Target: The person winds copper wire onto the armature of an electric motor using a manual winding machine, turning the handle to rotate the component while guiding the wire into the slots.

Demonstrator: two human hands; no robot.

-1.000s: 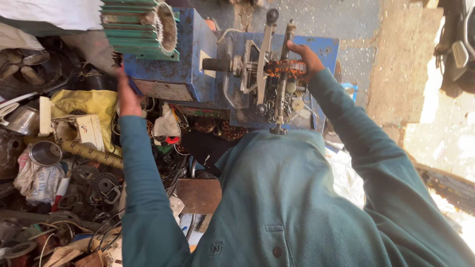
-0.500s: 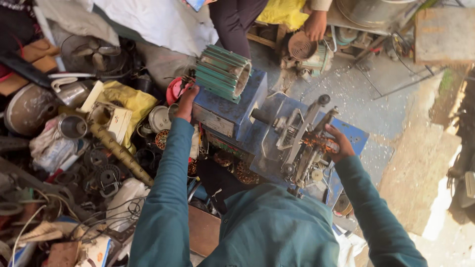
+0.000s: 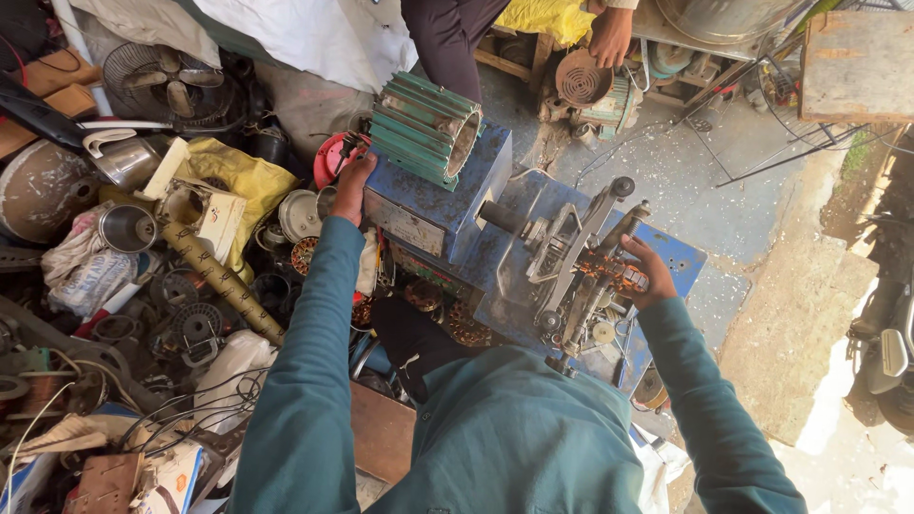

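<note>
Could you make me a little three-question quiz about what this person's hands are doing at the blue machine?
1. True or false: the right hand rests on the copper-wound part clamped in the blue machine.
2. The left hand touches: A) the fan; B) the left side of the blue machine, below the green ribbed housing; C) the yellow bag.
3. What does the other person's hand hold?

Key: 1 true. 2 B. 3 A round rusty part.
</note>
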